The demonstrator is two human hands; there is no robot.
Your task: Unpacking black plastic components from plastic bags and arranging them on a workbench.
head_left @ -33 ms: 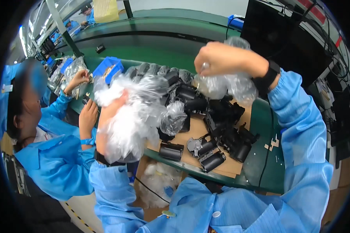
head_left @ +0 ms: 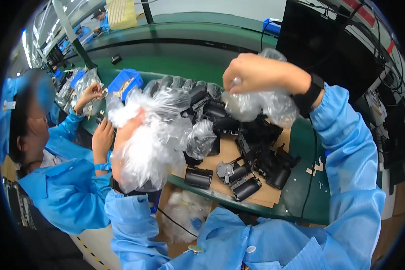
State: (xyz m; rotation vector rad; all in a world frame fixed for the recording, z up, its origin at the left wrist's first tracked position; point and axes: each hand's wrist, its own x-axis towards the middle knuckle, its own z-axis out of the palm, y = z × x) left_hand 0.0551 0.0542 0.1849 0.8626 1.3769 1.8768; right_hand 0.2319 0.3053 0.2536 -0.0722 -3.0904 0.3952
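Note:
A big bunch of crumpled clear plastic bags covers most of my left hand, which grips it over the left part of the table; the bags hide the fingers. My right hand, fingers curled closed, holds another clear plastic bag above the pile. Under and between my hands lie several black plastic camera-like housings. Nearer me, a black cylindrical part and a part with a grey ring rest on a cardboard sheet.
Wrapped parts line the back of the pile, beside a blue bin. At left a co-worker's hands handle small parts. A box of plastic bags stands below the table edge. A dark monitor and cables are at right.
My right hand has come down slightly with its bag. The bags in my left hand have shifted a little.

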